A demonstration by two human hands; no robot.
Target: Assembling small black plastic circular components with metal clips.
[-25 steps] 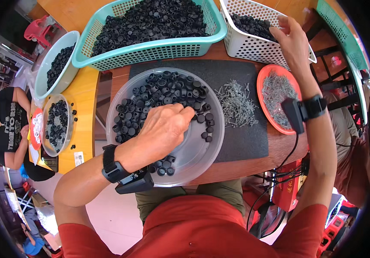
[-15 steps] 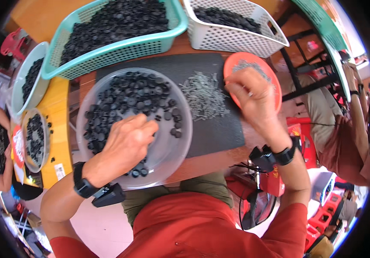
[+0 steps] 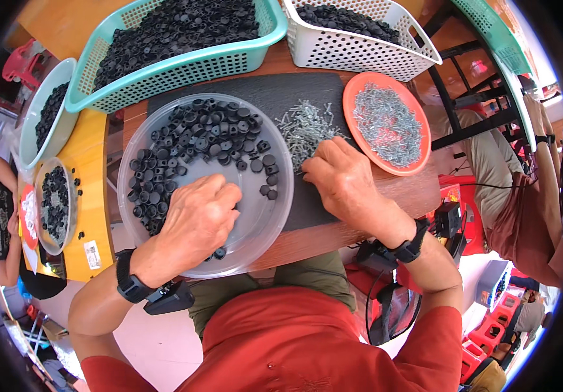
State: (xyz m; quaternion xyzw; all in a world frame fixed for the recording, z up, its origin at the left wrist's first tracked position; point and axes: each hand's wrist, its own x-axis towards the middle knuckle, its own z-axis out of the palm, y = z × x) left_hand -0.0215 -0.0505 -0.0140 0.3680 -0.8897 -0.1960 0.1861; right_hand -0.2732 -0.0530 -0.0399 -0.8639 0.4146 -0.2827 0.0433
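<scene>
My left hand is closed, its fingers curled together over a round clear plastic tub. Whatever it holds is hidden under the fingers. Small black plastic caps fill much of the tub's far and left side. My right hand, also closed, has its bent fingertips down on the dark mat at the near edge of a pile of thin silvery screws. What lies between those fingers cannot be seen. Beyond that hand, to the right, an orange plate carries more silvery screws.
A teal basket and a white basket, both holding black caps, stand along the back. On the yellow table at left are a pale bowl and a smaller clear tub. Other people sit at both sides.
My right hand has moved left and nearer, from over the orange plate down to the screw pile on the mat. My left hand stays nearly in place over the tub.
</scene>
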